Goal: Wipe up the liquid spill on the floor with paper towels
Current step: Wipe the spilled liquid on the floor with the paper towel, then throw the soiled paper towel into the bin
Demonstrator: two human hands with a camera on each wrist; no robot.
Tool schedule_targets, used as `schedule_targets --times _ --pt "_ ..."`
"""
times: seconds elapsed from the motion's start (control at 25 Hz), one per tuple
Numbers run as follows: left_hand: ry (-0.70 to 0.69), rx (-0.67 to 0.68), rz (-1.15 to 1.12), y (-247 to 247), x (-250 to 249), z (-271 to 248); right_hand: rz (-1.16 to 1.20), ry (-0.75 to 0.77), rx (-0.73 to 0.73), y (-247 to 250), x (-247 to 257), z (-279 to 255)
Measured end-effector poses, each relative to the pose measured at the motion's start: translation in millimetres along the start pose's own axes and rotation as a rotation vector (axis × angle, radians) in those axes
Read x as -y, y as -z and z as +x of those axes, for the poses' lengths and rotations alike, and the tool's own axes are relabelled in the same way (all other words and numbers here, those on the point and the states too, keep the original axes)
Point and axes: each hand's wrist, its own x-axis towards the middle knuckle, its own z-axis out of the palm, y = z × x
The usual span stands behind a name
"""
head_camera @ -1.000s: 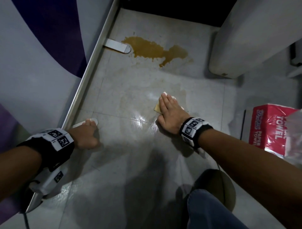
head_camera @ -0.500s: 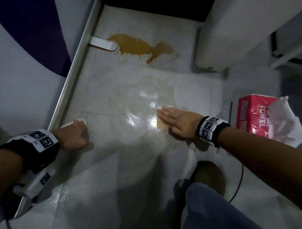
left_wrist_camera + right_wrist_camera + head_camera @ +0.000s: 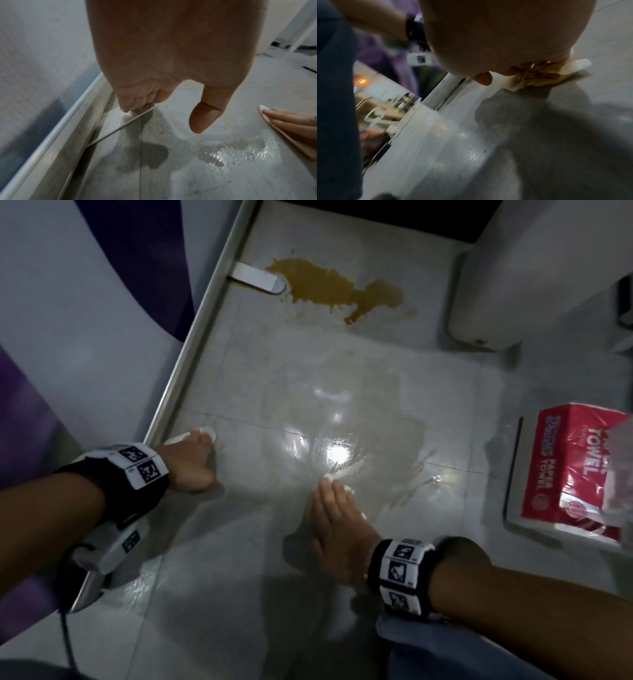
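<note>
A brown liquid spill (image 3: 329,285) lies on the grey floor tiles at the far end. Nearer me a thin wet smear (image 3: 346,422) shines. My right hand (image 3: 332,515) lies flat with straight fingers on a paper towel (image 3: 334,475), which is mostly hidden beneath it. In the right wrist view the towel (image 3: 539,75) is stained brown and crumpled. My left hand (image 3: 191,467) rests on the floor by the wall rail, fingers curled over a thin folded white sheet (image 3: 205,434), thumb apart. The sheet's edge (image 3: 120,127) runs toward the rail.
A red paper towel pack (image 3: 579,474) sits at the right. A white cabinet base (image 3: 513,285) stands at the far right. A metal plate (image 3: 257,282) lies beside the spill, against the wall rail (image 3: 198,337). My knee (image 3: 445,652) is at the bottom.
My right hand has swept the towel leftward across the wet patch and then back toward me. The left hand has stayed by the rail.
</note>
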Motion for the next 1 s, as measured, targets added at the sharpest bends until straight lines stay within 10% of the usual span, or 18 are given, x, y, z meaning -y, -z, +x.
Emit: schedule_targets --times 0.36,0.76,1.0 --pt "0.048 0.013 0.064 -3.1 1.0 7.2 -0.292 0.882 0.128 9.8 0.4 88.3" --pt "0.034 -0.036 0.034 9.2 -7.2 7.8 -0.086 -0.066 -0.168 104.2 -125.1 107.7" --pt "0.084 0.028 0.086 17.6 -28.8 -6.5 0.028 0.052 -0.290 44.3 -111.2 45.8"
